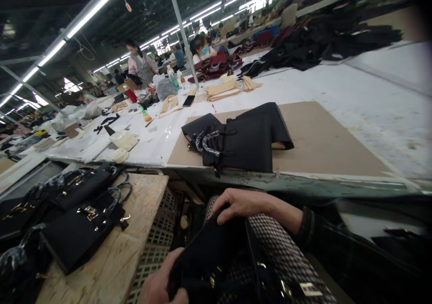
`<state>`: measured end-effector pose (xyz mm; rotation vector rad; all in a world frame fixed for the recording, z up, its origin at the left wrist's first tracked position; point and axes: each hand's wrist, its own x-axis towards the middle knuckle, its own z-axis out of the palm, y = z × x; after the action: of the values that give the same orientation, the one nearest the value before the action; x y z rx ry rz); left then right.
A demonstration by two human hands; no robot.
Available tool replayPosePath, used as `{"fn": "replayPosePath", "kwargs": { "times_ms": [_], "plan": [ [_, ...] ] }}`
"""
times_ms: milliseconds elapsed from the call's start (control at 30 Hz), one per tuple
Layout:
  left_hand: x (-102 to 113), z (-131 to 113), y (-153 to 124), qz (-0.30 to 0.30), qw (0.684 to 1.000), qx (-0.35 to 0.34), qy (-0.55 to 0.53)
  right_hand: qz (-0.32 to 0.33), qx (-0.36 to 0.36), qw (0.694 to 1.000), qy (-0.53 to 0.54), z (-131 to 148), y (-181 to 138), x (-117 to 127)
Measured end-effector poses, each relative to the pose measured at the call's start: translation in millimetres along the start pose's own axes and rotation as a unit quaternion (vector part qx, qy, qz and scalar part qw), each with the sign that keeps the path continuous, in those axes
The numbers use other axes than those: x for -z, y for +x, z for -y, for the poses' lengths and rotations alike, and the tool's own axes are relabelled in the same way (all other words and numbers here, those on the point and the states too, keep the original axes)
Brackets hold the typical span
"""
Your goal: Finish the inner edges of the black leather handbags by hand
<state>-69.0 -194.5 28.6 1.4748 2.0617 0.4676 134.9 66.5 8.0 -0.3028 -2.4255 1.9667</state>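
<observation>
A black handbag (216, 250) with gold-coloured fittings rests on my lap, tilted, its lower part cut off by the frame's bottom edge. My left hand (164, 279) grips its near left edge, thumb on one side and fingers on the other. At the bag's upper edge, my right hand (241, 203) pinches the black material between thumb and curled fingers. Beyond my hands, on the worktable, two more black bags lie overlapped; the front handbag (249, 144) has handles wrapped in clear plastic.
Several finished-looking black handbags (81, 227) cover a wooden board (118, 254) at left, above a plastic crate (157, 227). Brown cardboard (313, 137) lies on the white worktable (364, 110). Tan pieces (222, 89), a phone (188, 101) and black material (300, 47) are farther back. People work beyond.
</observation>
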Motion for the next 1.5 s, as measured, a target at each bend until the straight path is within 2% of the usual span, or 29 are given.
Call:
{"fn": "replayPosePath", "kwargs": {
  "times_ms": [100,267,333,433,500,600,833,900,1000,1133,1267,1433,1500],
  "plan": [
    [-11,3,-2,-0.03,0.999,0.01,0.014,-0.003,0.018,0.999,-0.033,-2,7,-5],
    [-19,-5,-2,-0.066,0.995,-0.066,-0.04,-0.04,0.029,0.995,-0.084,2,11,-8],
    [-18,-9,1,-0.074,0.994,-0.067,-0.055,-0.041,0.023,0.995,-0.085,4,10,-10],
    [-16,-14,10,-0.112,0.991,-0.066,0.004,-0.039,0.025,0.994,-0.098,7,10,-16],
    [-14,-18,16,-0.127,0.984,-0.093,0.078,-0.043,0.034,0.992,-0.115,9,11,-21],
    [-11,-31,27,-0.107,0.971,-0.119,0.176,-0.056,0.044,0.987,-0.145,12,16,-27],
    [-8,-79,56,-0.032,0.961,-0.065,0.268,-0.073,0.057,0.974,-0.206,12,18,-34],
    [-8,-83,61,-0.021,0.963,-0.05,0.262,-0.074,0.057,0.974,-0.206,9,17,-33],
    [-5,-75,61,-0.011,0.973,-0.043,0.226,-0.059,0.064,0.978,-0.191,5,17,-30],
    [4,-60,53,0.001,0.985,-0.014,0.17,-0.046,0.059,0.983,-0.168,5,21,-29],
    [12,-54,40,0.008,0.995,0.016,0.103,-0.033,0.045,0.985,-0.161,7,25,-29],
    [14,-44,24,0.035,0.999,0.005,-0.009,-0.015,0.02,0.987,-0.161,7,15,-17],
    [10,-35,19,0.02,1.0,-0.005,-0.014,0.002,-0.001,0.983,-0.186,14,9,-13]
  ]
}}
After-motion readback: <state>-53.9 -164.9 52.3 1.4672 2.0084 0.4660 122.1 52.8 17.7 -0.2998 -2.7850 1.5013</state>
